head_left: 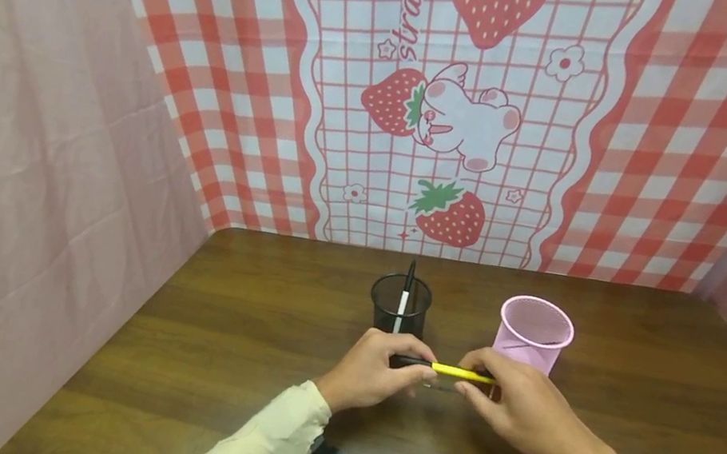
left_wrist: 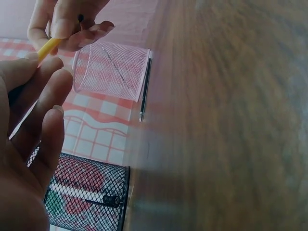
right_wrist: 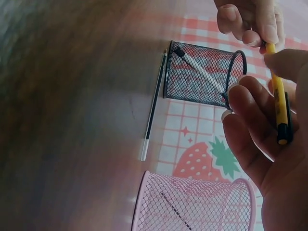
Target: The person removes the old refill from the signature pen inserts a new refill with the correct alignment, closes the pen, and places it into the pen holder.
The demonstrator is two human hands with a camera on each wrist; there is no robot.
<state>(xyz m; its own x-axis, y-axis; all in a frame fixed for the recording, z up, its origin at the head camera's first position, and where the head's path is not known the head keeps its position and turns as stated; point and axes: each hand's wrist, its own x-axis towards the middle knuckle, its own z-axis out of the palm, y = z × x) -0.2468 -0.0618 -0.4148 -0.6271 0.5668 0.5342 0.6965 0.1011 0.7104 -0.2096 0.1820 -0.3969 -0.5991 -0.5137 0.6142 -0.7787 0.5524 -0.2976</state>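
A yellow pen with a black section (head_left: 459, 372) is held level between both hands above the table. My left hand (head_left: 375, 367) pinches its black part between thumb and fingers. My right hand (head_left: 525, 406) grips the yellow barrel, whose black end with a clip (right_wrist: 284, 130) shows in the right wrist view. Below the hands a pen refill (right_wrist: 155, 103), dark with a clear end, lies on the table. Behind the left hand stands a black mesh pen cup (head_left: 386, 304) with a white-and-black pen (head_left: 404, 299) inside. Behind the right hand stands a pink mesh pen cup (head_left: 520, 352).
A thin dark stick (right_wrist: 175, 210) leans inside the pink cup. The brown wooden table (head_left: 228, 333) ends at a strawberry-print cloth (head_left: 410, 211) at the back. Pink cloth (head_left: 53, 164) hangs along the left side, and another on the right.
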